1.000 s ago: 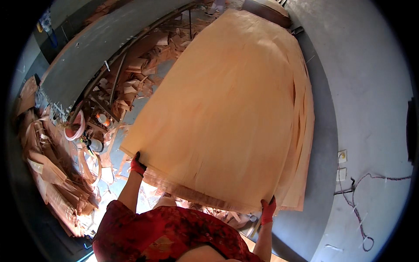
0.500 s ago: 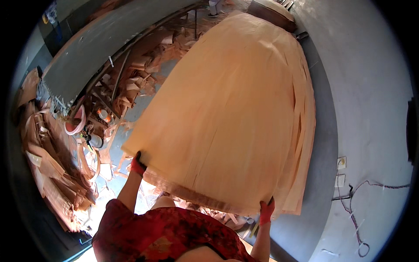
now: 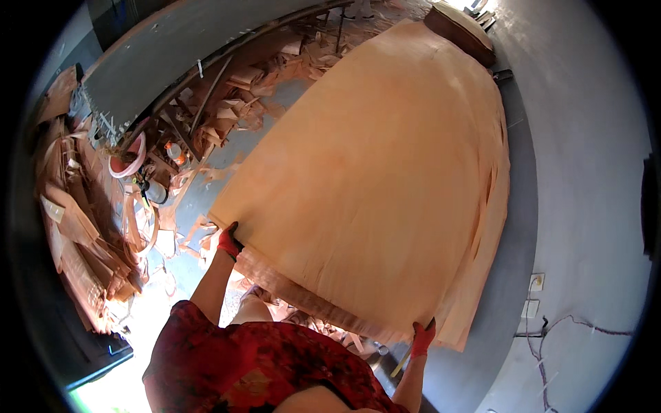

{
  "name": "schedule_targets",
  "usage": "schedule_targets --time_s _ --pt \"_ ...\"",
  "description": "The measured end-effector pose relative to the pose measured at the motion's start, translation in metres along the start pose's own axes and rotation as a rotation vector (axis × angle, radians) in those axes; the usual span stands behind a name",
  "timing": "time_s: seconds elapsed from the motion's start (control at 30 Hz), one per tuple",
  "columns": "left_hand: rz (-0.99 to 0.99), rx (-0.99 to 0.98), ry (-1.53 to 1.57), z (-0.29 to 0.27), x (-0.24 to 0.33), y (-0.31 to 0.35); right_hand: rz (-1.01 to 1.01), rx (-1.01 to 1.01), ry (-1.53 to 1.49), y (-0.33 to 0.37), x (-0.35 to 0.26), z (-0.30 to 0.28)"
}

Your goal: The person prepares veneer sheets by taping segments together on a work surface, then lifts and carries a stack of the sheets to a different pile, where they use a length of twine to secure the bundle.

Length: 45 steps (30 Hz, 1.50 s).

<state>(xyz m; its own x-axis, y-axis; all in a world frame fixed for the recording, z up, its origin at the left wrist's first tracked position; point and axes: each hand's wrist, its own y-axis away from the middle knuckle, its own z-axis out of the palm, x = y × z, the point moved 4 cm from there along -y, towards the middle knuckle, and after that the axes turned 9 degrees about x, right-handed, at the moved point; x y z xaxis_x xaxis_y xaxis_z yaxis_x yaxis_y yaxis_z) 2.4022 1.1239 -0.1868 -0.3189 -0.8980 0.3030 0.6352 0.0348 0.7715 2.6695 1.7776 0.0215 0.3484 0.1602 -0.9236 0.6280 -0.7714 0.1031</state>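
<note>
A large, thin sheet of tan wood veneer [image 3: 372,179] lies over a tall stack of veneer whose layered edge [image 3: 296,290] shows below it at the near side. My left hand [image 3: 230,242], in a red glove with dark fingertips, is closed on the sheet's near left edge. At the near right edge my right hand [image 3: 423,337], gloved the same way, pinches the sheet too. Both hands' fingers are partly hidden by the sheet. Narrow splits and loose strips run along the right side of the veneer.
Veneer scraps [image 3: 227,117] litter the floor at left, with a heap of long offcuts [image 3: 79,227]. Nearby are a pink basin [image 3: 129,160] and an orange-capped bottle [image 3: 175,153]. A grey board on a metal frame [image 3: 186,58] stands behind. Along the right runs a wall [image 3: 578,172] with sockets and cables.
My left hand has shifted slightly forward with its edge of the veneer. Splits in the sheet's middle show less now, and the whole view has swung a little. Both hands keep their grip.
</note>
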Motion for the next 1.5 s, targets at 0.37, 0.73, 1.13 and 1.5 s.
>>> schedule_targets --time_s 0.37,0.73,1.13,1.5 --pt "0.104 -0.078 -0.061 -0.031 0.036 -0.014 -0.076 -0.044 0.045 -0.021 0.023 0.036" --pt "0.282 0.189 0.154 -0.020 -0.002 0.009 0.012 -0.069 0.143 -0.021 0.026 0.009" --pt "0.711 0.556 -0.634 -0.046 0.026 -0.009 -0.046 -0.127 0.105 0.009 -0.004 0.041" --pt "0.620 0.452 -0.661 -0.030 0.020 -0.009 -0.031 -0.033 0.026 -0.020 0.052 0.022"
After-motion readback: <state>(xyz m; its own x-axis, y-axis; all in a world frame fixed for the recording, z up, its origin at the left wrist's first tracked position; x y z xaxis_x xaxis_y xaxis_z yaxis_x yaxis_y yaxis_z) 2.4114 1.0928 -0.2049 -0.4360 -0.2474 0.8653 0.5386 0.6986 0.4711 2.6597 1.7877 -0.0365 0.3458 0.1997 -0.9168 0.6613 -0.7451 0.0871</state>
